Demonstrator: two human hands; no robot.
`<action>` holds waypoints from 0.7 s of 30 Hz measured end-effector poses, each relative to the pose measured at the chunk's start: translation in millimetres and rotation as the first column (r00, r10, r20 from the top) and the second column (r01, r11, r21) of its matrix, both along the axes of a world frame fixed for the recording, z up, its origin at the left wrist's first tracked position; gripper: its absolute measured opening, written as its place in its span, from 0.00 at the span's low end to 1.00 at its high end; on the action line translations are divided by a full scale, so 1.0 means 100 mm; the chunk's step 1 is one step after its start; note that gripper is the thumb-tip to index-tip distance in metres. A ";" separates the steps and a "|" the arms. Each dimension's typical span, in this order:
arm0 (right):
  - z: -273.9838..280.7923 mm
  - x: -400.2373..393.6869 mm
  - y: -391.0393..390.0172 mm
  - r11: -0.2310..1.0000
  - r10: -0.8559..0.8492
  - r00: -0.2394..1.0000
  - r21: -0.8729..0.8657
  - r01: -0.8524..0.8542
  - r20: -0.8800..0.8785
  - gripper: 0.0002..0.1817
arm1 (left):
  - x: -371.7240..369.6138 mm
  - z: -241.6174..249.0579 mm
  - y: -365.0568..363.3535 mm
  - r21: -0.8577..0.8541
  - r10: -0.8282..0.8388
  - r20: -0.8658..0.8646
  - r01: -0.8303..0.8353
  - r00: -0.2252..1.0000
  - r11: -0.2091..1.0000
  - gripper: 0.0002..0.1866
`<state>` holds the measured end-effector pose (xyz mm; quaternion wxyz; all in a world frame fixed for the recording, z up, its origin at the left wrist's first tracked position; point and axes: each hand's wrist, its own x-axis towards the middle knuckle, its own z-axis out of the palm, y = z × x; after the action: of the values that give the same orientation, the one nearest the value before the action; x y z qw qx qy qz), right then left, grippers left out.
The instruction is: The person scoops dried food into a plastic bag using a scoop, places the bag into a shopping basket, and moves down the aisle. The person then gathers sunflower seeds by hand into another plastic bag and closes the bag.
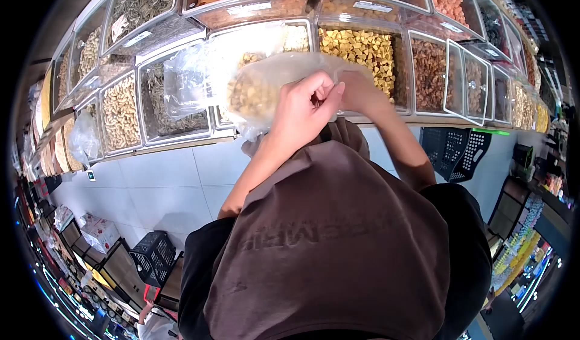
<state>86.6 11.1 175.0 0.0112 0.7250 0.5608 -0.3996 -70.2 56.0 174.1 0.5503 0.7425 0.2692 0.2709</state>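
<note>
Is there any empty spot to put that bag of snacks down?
The white floor tiles are bare between the bin shelf and the black basket. The clear bins stand packed edge to edge. Both hands, left hand and right hand, grip the plastic bag.

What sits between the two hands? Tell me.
In the head view, only the gathered neck of the clear plastic bag lies between the left hand and the right hand; both pinch it.
</note>
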 end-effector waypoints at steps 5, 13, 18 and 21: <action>-0.05 0.72 -0.63 0.927 -0.211 0.956 0.269 0.262 -0.205 0.17 | -0.02 -0.63 0.11 -0.004 -0.132 -0.365 0.140 0.922 0.990 0.14; -1.01 1.32 -1.29 0.952 -0.235 0.861 -0.073 0.297 0.450 0.21 | 0.28 -1.48 -0.01 0.345 -0.144 -0.224 0.217 0.964 0.913 0.07; -2.08 1.23 -1.16 0.920 -0.382 0.924 0.079 0.383 -0.032 0.28 | 0.53 -1.75 -0.07 0.388 0.096 -0.290 0.026 0.952 0.921 0.06; -2.18 1.15 -0.96 0.881 -0.453 0.882 0.087 0.465 -0.128 0.29 | 0.77 -1.77 -0.12 0.569 0.215 -0.268 -0.025 0.939 0.822 0.07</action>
<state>201.4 -84.7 -43.1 -0.1548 0.8147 0.3951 -0.3952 6.4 44.0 -3.4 0.2403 0.8855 0.3110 0.2478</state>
